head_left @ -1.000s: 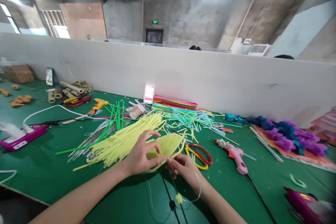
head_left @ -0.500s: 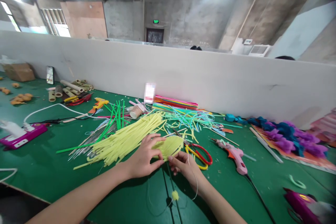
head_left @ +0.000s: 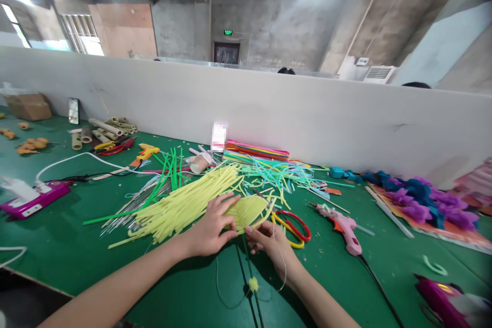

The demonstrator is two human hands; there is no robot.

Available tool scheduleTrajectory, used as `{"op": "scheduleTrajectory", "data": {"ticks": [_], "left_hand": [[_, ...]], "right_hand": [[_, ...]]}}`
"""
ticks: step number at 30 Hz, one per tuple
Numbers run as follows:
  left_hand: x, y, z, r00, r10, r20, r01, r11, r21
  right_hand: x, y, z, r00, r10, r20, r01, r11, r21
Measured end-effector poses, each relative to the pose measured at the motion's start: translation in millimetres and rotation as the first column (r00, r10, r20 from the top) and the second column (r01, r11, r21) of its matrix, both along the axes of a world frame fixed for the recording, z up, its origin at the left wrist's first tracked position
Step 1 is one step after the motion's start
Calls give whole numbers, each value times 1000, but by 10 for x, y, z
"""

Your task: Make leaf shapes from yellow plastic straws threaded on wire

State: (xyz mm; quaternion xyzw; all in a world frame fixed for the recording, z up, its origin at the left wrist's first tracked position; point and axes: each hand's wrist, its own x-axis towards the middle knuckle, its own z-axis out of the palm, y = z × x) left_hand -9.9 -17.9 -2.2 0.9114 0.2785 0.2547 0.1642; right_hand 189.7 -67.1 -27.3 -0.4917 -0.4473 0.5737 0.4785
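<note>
My left hand point(head_left: 210, 228) grips a yellow leaf-shaped piece point(head_left: 248, 210) made of yellow strips, with the fingers curled over its near end. My right hand point(head_left: 269, 242) pinches the same piece at its pointed near tip, where a thin clear thread point(head_left: 282, 271) loops down past the wrist. A small yellow ball point(head_left: 252, 283) lies on the green table point(head_left: 69, 251) just below the hands. A big heap of loose yellow strips point(head_left: 180, 204) spreads out to the left of my left hand.
Red and yellow scissors point(head_left: 292, 224) lie right of the leaf piece, a pink glue gun point(head_left: 344, 226) beyond them. Green and blue strips point(head_left: 269, 171), a paper cup point(head_left: 199, 164), a yellow glue gun point(head_left: 146, 151), a pink power strip point(head_left: 33, 199) and blue-purple fluffy pieces point(head_left: 418, 197) lie about. A white partition point(head_left: 307, 113) bounds the far edge.
The hands and the leaf piece have drawn slightly closer together and the piece looks more folded. The yellow ball and thread shifted a little toward the hands.
</note>
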Motion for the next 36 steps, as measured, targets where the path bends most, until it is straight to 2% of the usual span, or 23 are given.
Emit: {"op": "scheduleTrajectory", "data": {"ticks": [7,11,16,19,22,26,29,32,36], "left_hand": [[-11,40,-80,998,23,61,-21,999,-31],[6,49,-128,993,46,107,-36,995,-92],[15,31,-48,966,69,248,-7,970,-244],[5,26,32,973,63,222,15,942,-335],[0,19,81,982,89,165,-11,908,-420],[-12,26,71,988,139,69,-88,870,-486],[-33,53,43,988,146,44,-102,849,-519],[-48,71,40,989,118,90,-41,799,-600],[-40,55,69,982,69,173,86,655,-751]], "right_hand": [[-15,-1,38,999,-27,31,27,1000,10],[1,12,13,1000,-20,11,20,1000,12],[42,16,-30,999,53,0,-53,998,14],[38,5,-16,993,121,9,-121,992,30],[19,-7,13,986,163,25,-164,986,33],[5,-23,33,975,218,52,-219,975,30],[11,-30,21,967,248,59,-250,967,38],[22,-26,-4,968,246,58,-249,967,52],[19,-11,0,973,222,68,-226,972,66]]}}
